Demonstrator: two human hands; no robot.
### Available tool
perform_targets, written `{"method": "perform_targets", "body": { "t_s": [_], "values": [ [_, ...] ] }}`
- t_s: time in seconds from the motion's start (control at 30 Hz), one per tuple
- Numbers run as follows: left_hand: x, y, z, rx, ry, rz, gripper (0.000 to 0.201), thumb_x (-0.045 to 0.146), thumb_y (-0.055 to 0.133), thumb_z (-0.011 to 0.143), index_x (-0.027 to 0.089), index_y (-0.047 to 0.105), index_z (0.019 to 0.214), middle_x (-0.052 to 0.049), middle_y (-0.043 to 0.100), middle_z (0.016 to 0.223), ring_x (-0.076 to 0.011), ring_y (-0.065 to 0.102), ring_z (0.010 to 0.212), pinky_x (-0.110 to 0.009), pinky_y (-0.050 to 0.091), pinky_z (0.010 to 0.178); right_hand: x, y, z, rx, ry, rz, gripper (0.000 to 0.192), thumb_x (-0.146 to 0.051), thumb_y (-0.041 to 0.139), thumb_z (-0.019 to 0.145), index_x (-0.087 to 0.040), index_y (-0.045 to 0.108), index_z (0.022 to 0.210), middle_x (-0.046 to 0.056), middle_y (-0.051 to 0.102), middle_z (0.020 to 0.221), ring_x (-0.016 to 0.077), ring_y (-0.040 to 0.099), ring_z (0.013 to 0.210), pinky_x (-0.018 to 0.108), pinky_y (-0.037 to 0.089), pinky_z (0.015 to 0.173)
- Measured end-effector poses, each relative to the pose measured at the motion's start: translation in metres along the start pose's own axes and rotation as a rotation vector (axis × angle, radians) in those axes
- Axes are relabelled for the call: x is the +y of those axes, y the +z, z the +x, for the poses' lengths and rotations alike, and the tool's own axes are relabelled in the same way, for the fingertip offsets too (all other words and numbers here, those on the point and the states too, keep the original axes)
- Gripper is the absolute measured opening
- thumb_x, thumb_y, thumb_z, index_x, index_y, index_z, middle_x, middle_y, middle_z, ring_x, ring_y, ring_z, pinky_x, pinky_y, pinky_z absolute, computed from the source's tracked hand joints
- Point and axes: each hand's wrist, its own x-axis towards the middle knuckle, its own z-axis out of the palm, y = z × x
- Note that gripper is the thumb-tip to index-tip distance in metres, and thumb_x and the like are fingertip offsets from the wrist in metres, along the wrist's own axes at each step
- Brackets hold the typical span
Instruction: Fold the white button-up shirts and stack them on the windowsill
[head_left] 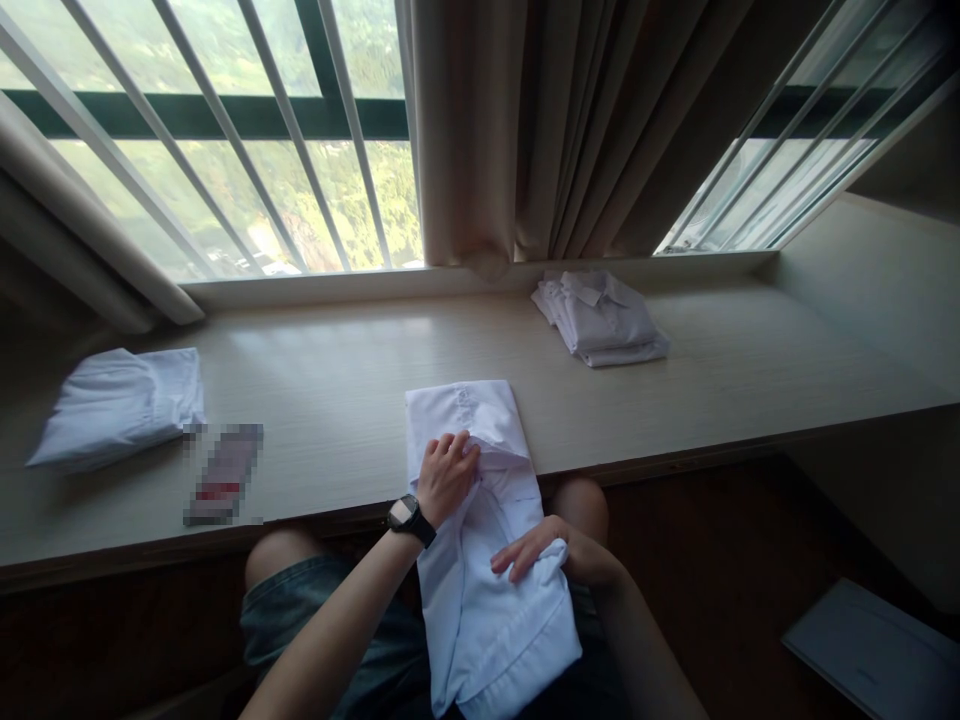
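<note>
Left hand [448,472] lies on the white shirt [480,520], fingers curled, grip bunched on a fold of cloth near the tabletop's front edge; looks like a pinch on the fabric, fingertips partly hidden. Black watch [406,515] on that wrist. Right hand [534,548] sits lower on the same shirt, fingers spread and flat, pressing the cloth down over the lap; grip not pinching, just touching. Thumb side hidden under fabric.

Shirt position: upper part flat on the tabletop [337,400], centre front, rest hanging over the edge and draped across the person's lap, hem at the bottom of frame. It is partly folded lengthwise, narrow strip shape.

Person seated, denim shorts [300,610] visible, knees tucked under the tabletop edge.

Further out: a second white garment [120,405], loosely folded, lies on the tabletop far left, well apart from the hands. Just beside it, to its right, a small blurred-out item [223,472], red and grey; cannot tell what it is. A neat stack of folded white shirts [600,318] sits at the back right of the tabletop, near the window sill. Beige curtain [540,130] hangs behind, between two barred windows [225,130], its hem just above the stack. Greenery outside. On the dark floor, lower right, a flat pale board or sheet [874,650].
</note>
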Motion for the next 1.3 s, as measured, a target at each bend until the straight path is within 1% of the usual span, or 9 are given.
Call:
{"method": "perform_targets", "body": {
  "t_s": [0.1, 0.17, 0.3, 0.5, 0.63, 0.8, 1.03, 1.17, 1.3],
  "values": [
    [0.003, -0.003, 0.002, 0.007, -0.02, -0.027, 0.048, 0.024, 0.062, 0.085, 0.024, 0.057, 0.133, -0.008, 0.042, 0.153, -0.0311, 0.046, 0.116, -0.047, 0.042, 0.09, -0.001, 0.0, 0.0, -0.007, -0.008, 0.0, 0.063, -0.069, 0.056, 0.088, -0.011, 0.08, 0.098, 0.021, 0.072, 0.113, 0.0314, 0.069, 0.109, 0.043, 0.051, 0.099],
    [0.005, -0.002, 0.007, 0.016, -0.028, -0.035, 0.052, 0.024, 0.062, 0.085, 0.025, 0.055, 0.136, -0.006, 0.035, 0.159, -0.0316, 0.045, 0.118, -0.047, 0.041, 0.09, -0.003, 0.001, 0.001, -0.004, -0.001, -0.003, 0.06, -0.067, 0.057, 0.088, -0.012, 0.08, 0.098, 0.021, 0.072, 0.113, 0.0308, 0.069, 0.109, 0.042, 0.051, 0.099],
    [0.004, 0.007, 0.02, 0.025, -0.037, -0.075, 0.038, 0.022, 0.059, 0.088, 0.03, 0.066, 0.124, -0.002, 0.037, 0.159, -0.0307, 0.046, 0.116, -0.047, 0.04, 0.089, -0.007, 0.002, 0.002, -0.009, 0.013, 0.003, 0.059, -0.066, 0.057, 0.089, -0.013, 0.08, 0.097, 0.02, 0.072, 0.113, 0.0302, 0.069, 0.11, 0.042, 0.051, 0.099],
    [-0.013, 0.015, 0.03, -0.038, 0.131, -0.193, 0.025, 0.026, 0.054, 0.095, 0.034, 0.077, 0.101, 0.0, 0.055, 0.143, -0.0257, 0.05, 0.113, -0.043, 0.038, 0.089, -0.009, 0.001, 0.001, -0.003, 0.014, -0.002, 0.058, -0.066, 0.056, 0.089, -0.013, 0.08, 0.097, 0.02, 0.072, 0.114, 0.03, 0.069, 0.109, 0.042, 0.051, 0.099],
    [-0.022, 0.007, 0.034, -0.077, 0.19, -0.202, 0.024, 0.034, 0.054, 0.097, 0.035, 0.076, 0.106, 0.0, 0.058, 0.137, -0.024, 0.051, 0.11, -0.04, 0.039, 0.086, -0.009, 0.002, 0.001, -0.004, 0.023, 0.005, 0.053, -0.061, 0.059, 0.09, -0.013, 0.08, 0.096, 0.02, 0.072, 0.113, 0.03, 0.069, 0.109, 0.043, 0.051, 0.099],
    [-0.015, 0.002, 0.039, -0.12, 0.2, -0.194, 0.027, 0.032, 0.054, 0.097, 0.037, 0.071, 0.116, -0.003, 0.06, 0.132, -0.022, 0.054, 0.107, -0.036, 0.04, 0.083, -0.009, 0.003, 0.002, -0.002, 0.022, 0.014, 0.051, -0.06, 0.062, 0.088, -0.012, 0.081, 0.096, 0.02, 0.072, 0.113, 0.0298, 0.07, 0.107, 0.041, 0.051, 0.098],
    [-0.03, -0.02, 0.036, -0.011, 0.245, -0.105, 0.031, 0.021, 0.044, 0.101, 0.026, 0.068, 0.118, -0.006, 0.062, 0.134, -0.0211, 0.056, 0.108, -0.038, 0.041, 0.088, -0.011, 0.003, 0.001, -0.007, 0.009, 0.018, 0.05, -0.059, 0.061, 0.089, -0.013, 0.081, 0.095, 0.02, 0.073, 0.112, 0.0305, 0.069, 0.109, 0.042, 0.051, 0.099],
    [-0.033, -0.027, 0.02, -0.085, 0.351, -0.054, 0.025, 0.016, 0.048, 0.096, 0.022, 0.07, 0.107, -0.007, 0.056, 0.142, -0.0234, 0.052, 0.12, -0.039, 0.039, 0.094, -0.011, 0.003, 0.001, -0.019, -0.007, 0.023, 0.057, -0.063, 0.058, 0.089, -0.012, 0.08, 0.097, 0.021, 0.072, 0.114, 0.0314, 0.068, 0.111, 0.042, 0.051, 0.098],
    [-0.013, -0.034, 0.008, -0.103, 0.336, -0.047, 0.028, 0.017, 0.057, 0.088, 0.023, 0.066, 0.114, -0.006, 0.044, 0.153, -0.0294, 0.039, 0.136, -0.047, 0.033, 0.107, -0.01, 0.004, 0.001, -0.017, -0.007, 0.018, 0.05, -0.058, 0.06, 0.09, -0.013, 0.081, 0.096, 0.02, 0.072, 0.114, 0.0304, 0.068, 0.111, 0.041, 0.051, 0.098]
  ]
}}
